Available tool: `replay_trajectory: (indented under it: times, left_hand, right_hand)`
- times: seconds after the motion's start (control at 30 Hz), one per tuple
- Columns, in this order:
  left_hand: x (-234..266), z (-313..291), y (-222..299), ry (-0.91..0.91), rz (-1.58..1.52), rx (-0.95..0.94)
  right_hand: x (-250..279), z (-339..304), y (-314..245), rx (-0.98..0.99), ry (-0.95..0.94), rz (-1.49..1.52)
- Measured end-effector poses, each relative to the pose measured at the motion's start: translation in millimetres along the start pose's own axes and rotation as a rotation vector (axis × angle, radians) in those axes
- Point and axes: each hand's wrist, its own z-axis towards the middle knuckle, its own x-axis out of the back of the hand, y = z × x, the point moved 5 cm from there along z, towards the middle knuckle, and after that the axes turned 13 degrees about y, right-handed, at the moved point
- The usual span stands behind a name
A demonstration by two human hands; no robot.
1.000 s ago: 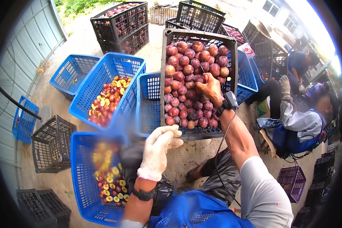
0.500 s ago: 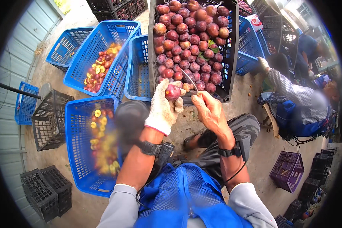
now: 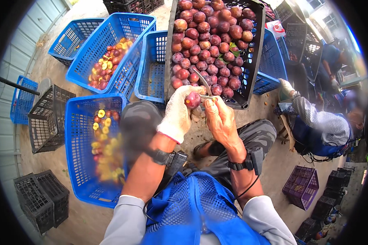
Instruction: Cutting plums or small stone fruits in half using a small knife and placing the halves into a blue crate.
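In my left hand [image 3: 176, 109], gloved in white knit, sits a reddish plum [image 3: 192, 100] between thumb and fingers. My bare right hand [image 3: 222, 120] grips a small knife with a curved metal blade [image 3: 203, 81]; its handle is mostly hidden in my fingers. The knife lies right beside the plum; whether its edge touches the skin I cannot tell. Just beyond both hands stands a black crate [image 3: 249, 87] heaped with whole plums [image 3: 210, 45] and a few green leaves. By my left knee, a blue basket [image 3: 75, 134] holds cut plums with yellow flesh [image 3: 106, 130].
Another blue basket [image 3: 79, 67] with cut plums stands far left, beside a blue basket [image 3: 149, 87] next to the crate. Black crates [image 3: 43, 200] are at left. A co-worker [image 3: 325, 126] sits at right, near a purple crate [image 3: 300, 188].
The knife has turned so its blade is beside the plum, and my right hand has come closer to my left. The whole view has shifted slightly.
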Motion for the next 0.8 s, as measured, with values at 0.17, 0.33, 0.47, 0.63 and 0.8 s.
replay_trajectory:
  times: [0.17, 0.33, 0.47, 0.63, 0.8]
  left_hand:
    - [3, 2, 1, 0.014, 0.079, -0.041]
    - [0, 3, -4, 0.049, -0.011, -0.188]
    - [7, 11, 12, -0.117, 0.167, -0.499]
    - [9, 21, 13, -0.132, 0.273, -0.579]
    - [22, 16, -16, 0.159, 0.06, 0.154]
  right_hand:
    - [-6, -2, -4, 0.131, 0.046, -0.137]
    - [-18, -11, 7, -0.042, 0.166, 0.01]
    - [-25, -18, 10, -0.161, 0.122, 0.02]
    - [-24, -14, 10, 0.5, 0.084, -0.403]
    - [0, 0, 2, 0.717, 0.106, -0.804]
